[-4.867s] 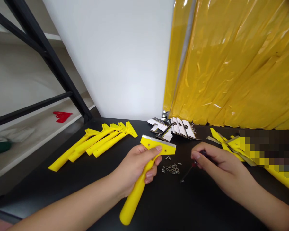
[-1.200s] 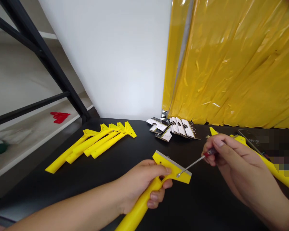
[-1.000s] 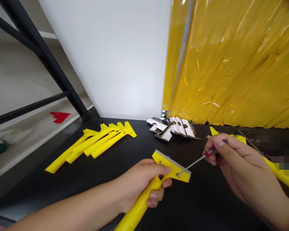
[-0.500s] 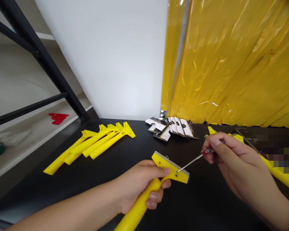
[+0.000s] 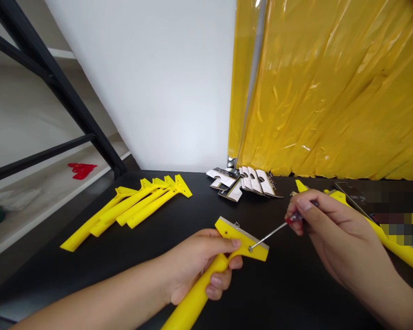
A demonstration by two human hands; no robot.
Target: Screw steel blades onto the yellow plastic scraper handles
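My left hand [image 5: 201,263] grips the handle of a yellow plastic scraper [image 5: 242,241], whose metal-edged head lies just past my fingertips. My right hand [image 5: 326,233] pinches a red-handled screwdriver [image 5: 271,233]. Its thin steel shaft reaches across, and the tip rests on a screw in the scraper head near its right end. Several more yellow scrapers [image 5: 131,211] lie fanned out on the black table [image 5: 278,293] to the left, well away from both hands.
Several white and black cards [image 5: 242,181] stand in a row at the table's back edge. More yellow scrapers [image 5: 392,243] lie behind my right hand, partly blurred out. A yellow plastic curtain [image 5: 323,91] hangs behind, and a black shelf frame [image 5: 55,87] stands left.
The scraper has moved right and tilted, away from where it was held upright earlier. The screwdriver has gone from pointing down at the table to having its tip on the scraper head.
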